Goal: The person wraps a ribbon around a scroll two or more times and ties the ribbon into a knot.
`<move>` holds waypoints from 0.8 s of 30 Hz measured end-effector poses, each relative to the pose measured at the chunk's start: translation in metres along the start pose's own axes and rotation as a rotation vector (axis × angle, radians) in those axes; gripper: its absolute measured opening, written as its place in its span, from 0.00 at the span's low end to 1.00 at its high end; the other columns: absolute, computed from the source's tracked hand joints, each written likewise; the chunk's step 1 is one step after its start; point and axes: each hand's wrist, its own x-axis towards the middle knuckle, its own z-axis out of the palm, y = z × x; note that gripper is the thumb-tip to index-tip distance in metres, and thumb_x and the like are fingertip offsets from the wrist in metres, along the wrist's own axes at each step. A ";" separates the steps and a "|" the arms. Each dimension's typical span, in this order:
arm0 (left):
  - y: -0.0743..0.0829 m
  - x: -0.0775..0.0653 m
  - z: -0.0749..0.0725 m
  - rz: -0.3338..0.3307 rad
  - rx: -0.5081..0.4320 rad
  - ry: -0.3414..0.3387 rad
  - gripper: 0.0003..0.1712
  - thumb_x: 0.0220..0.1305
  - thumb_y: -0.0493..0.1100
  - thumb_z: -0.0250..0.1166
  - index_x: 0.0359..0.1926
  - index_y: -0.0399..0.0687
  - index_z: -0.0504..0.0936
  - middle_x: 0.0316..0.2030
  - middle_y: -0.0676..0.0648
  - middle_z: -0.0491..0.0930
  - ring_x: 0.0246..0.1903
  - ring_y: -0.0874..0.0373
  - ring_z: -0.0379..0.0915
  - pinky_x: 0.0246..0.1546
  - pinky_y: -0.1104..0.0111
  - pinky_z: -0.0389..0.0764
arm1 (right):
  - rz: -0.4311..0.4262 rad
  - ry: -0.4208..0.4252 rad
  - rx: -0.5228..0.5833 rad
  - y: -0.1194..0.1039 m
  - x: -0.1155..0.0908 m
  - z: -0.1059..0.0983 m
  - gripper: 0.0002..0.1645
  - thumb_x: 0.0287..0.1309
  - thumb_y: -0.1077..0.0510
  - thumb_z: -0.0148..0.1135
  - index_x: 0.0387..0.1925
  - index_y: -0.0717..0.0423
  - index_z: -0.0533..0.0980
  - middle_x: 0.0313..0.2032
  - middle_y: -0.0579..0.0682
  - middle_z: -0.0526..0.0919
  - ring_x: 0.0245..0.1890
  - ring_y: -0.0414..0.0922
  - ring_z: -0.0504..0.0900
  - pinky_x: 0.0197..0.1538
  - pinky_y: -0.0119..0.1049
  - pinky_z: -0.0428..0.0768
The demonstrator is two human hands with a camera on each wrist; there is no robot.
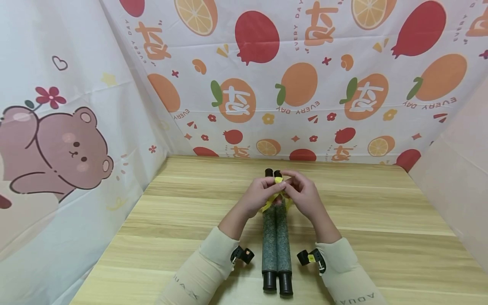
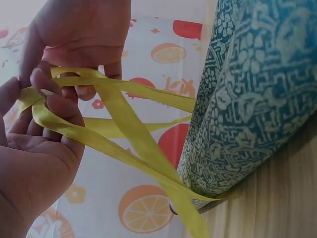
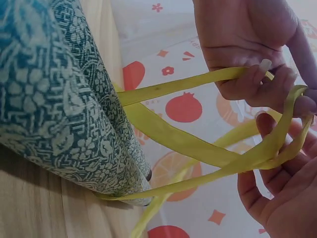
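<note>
Two rolled scrolls, one on the left [image 1: 269,237] and one on the right [image 1: 283,241], lie side by side on the wooden table. Both have blue-green patterned cloth and black end knobs. A yellow ribbon [image 2: 133,126] runs around them near the far end and rises in loops. My left hand [image 1: 255,197] pinches a loop of ribbon above the scrolls. Close beside it, my right hand [image 1: 306,198] holds another part between thumb and fingers. The right wrist view shows ribbon strands [image 3: 183,141] crossing between both hands, with a loose end hanging down.
The wooden table [image 1: 171,237] spreads around the scrolls. A fruit-print cloth [image 1: 263,84] hangs behind its far edge. To the left hangs a white cloth with a bear print [image 1: 72,148], and a pale cloth [image 1: 457,178] is on the right.
</note>
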 end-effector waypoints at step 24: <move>0.004 0.001 -0.005 0.001 -0.084 0.174 0.21 0.75 0.48 0.54 0.44 0.31 0.80 0.32 0.46 0.80 0.34 0.54 0.76 0.27 0.67 0.77 | 0.193 -0.118 0.030 0.005 -0.012 -0.004 0.08 0.62 0.59 0.64 0.38 0.61 0.80 0.27 0.62 0.85 0.22 0.53 0.83 0.30 0.47 0.84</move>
